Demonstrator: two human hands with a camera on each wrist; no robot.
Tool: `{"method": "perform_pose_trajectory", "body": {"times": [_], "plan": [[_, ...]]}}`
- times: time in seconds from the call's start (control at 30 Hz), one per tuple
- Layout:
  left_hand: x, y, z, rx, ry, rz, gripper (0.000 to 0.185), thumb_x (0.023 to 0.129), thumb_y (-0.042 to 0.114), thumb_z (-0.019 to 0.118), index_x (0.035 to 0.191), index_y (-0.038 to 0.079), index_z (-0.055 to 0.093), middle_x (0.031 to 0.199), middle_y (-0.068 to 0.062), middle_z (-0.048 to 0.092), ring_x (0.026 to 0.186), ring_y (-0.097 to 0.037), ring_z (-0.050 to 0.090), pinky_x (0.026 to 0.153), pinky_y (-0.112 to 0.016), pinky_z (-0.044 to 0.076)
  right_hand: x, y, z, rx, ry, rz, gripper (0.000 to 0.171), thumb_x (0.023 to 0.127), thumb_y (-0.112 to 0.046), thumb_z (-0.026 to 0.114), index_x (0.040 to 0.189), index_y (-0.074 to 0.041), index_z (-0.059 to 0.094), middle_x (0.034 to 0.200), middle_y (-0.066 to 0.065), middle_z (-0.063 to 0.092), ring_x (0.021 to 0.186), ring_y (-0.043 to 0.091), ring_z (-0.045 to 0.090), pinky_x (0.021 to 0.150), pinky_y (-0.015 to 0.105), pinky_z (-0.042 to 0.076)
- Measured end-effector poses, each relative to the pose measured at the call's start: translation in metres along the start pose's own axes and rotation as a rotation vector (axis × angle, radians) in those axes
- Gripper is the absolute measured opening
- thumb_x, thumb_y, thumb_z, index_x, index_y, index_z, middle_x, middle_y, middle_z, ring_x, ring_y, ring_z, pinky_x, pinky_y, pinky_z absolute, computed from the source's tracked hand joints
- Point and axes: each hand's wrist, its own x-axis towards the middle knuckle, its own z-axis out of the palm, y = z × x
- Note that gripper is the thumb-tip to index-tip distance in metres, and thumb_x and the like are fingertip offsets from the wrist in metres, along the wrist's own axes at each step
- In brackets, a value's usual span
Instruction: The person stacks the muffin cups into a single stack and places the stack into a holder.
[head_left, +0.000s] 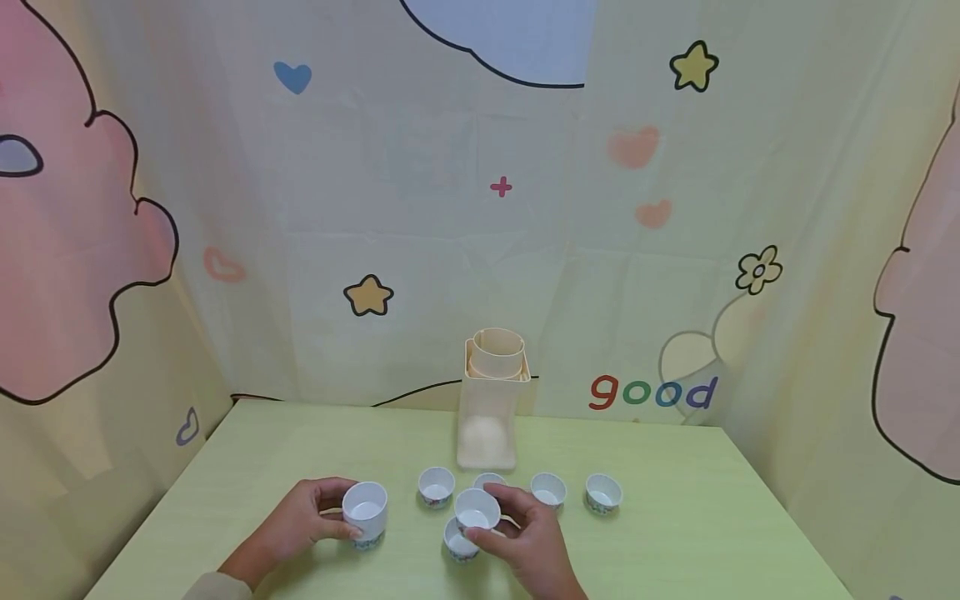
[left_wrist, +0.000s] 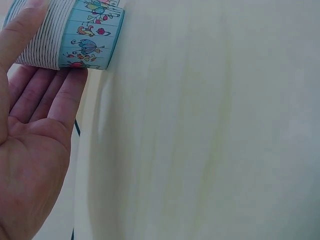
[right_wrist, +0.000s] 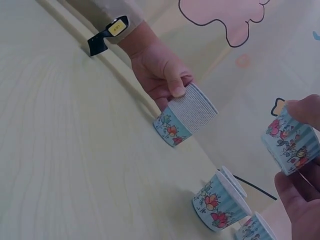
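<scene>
A pale green table (head_left: 675,533) fills the lower half of the head view, with cartoon-printed curtains behind it. At 12 o'clock on the table stands a tall clear dispenser (head_left: 489,408) with a cream cylinder in its top; the white heap at its base is too blurred to identify.

The left hand (head_left: 303,521), at 8 o'clock, wraps its fingers and thumb around a stack of paper cups (head_left: 365,510). The stack stands upright on the table, long axis vertical, open mouth up. In the left wrist view only the stack's ribbed wall and blue flowered band show, cut off at the top edge.

The right hand (head_left: 528,533), at 6 o'clock, pinches a single paper cup (head_left: 476,508) between thumb and fingers, held just above the table, mouth up and tilted slightly toward the camera. The right wrist view crops this hand to fingertips at the frame edge.

Directly beneath the lifted cup sits another cup (head_left: 459,543), partly hidden. A row of four loose cups (head_left: 547,489) runs across the middle; the second from left is mostly covered by the lifted cup.
</scene>
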Motion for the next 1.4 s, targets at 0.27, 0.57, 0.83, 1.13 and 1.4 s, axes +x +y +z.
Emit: {"method": "perform_pose_trajectory", "body": {"times": [0.27,0.57,0.83,1.13,1.4], "plan": [[0.001,-0.001,0.000,-0.015,0.004,-0.004,0.070,0.074,0.019,0.093,0.131,-0.009,0.062,0.127,-0.022,0.069,0.113,-0.028,0.068,0.093,-0.027,0.060,0.001,-0.001,0.011,0.037,-0.027,-0.002,0.061,0.076,0.002,0.087,0.129,0.011,0.061,0.126,0.025,0.064,0.103,0.009,0.067,0.091,0.021,0.059],[0.001,-0.003,-0.001,-0.023,0.001,-0.001,0.070,0.075,0.019,0.093,0.131,-0.009,0.061,0.127,-0.022,0.069,0.112,-0.025,0.069,0.093,-0.027,0.060,0.009,0.004,0.024,0.063,-0.063,-0.021,0.061,0.076,0.003,0.087,0.130,0.013,0.060,0.125,0.028,0.063,0.105,0.011,0.068,0.092,0.023,0.060],[0.000,-0.004,-0.001,-0.016,0.001,0.010,0.072,0.074,0.021,0.093,0.131,-0.010,0.061,0.127,-0.024,0.068,0.108,-0.015,0.070,0.092,-0.025,0.060,0.017,0.006,0.034,0.054,-0.076,0.000,0.062,0.077,-0.006,0.089,0.130,0.008,0.061,0.123,0.022,0.067,0.103,0.013,0.068,0.087,0.021,0.060],[-0.001,-0.002,-0.001,-0.019,-0.001,0.006,0.071,0.075,0.020,0.092,0.131,-0.009,0.061,0.128,-0.024,0.068,0.111,-0.020,0.069,0.093,-0.026,0.060,0.026,0.004,0.045,0.055,-0.089,-0.009,0.059,0.077,-0.007,0.090,0.127,0.007,0.063,0.127,0.024,0.067,0.107,0.017,0.068,0.088,0.022,0.060],[-0.001,0.000,-0.001,-0.021,-0.008,0.011,0.071,0.075,0.021,0.092,0.131,-0.010,0.061,0.127,-0.024,0.068,0.110,-0.017,0.070,0.093,-0.026,0.060,0.033,0.003,0.056,0.062,-0.086,0.000,0.062,0.076,-0.007,0.091,0.128,0.008,0.062,0.124,0.023,0.069,0.106,0.018,0.067,0.088,0.021,0.060]]}}
